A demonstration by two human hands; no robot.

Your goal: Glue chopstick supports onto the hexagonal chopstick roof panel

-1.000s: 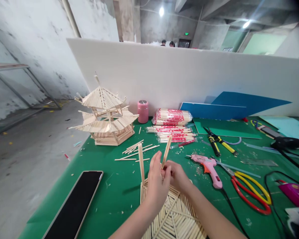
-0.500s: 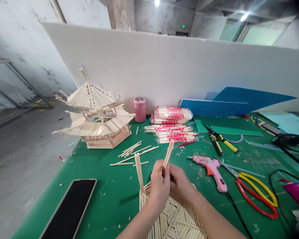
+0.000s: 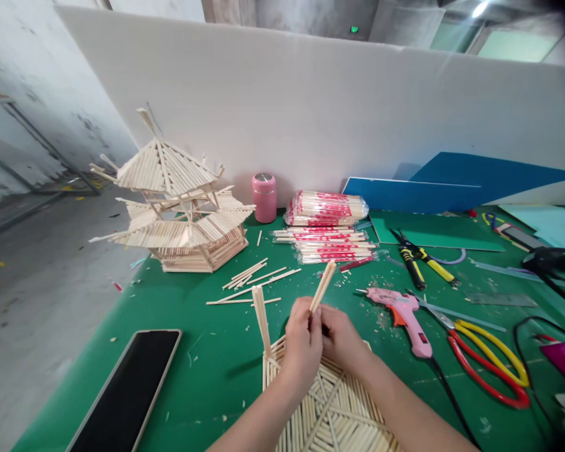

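two hands were seen pinching one upright stick [image 3: 322, 287] together, the left hand [image 3: 302, 343] and right hand [image 3: 339, 336] closed on its lower end above the hexagonal stick base [image 3: 332, 411] on the bench [image 3: 202, 339]. if tilted or released, it could topple; the other post [image 3: 262, 320] nearby could be knocked loose.

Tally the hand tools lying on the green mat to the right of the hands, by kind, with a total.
Pink glue gun: 1
Red and yellow scissors: 1
Yellow and black pliers: 1
Total: 3
The black thing at the far right edge is too unclear to name, so it is left out.
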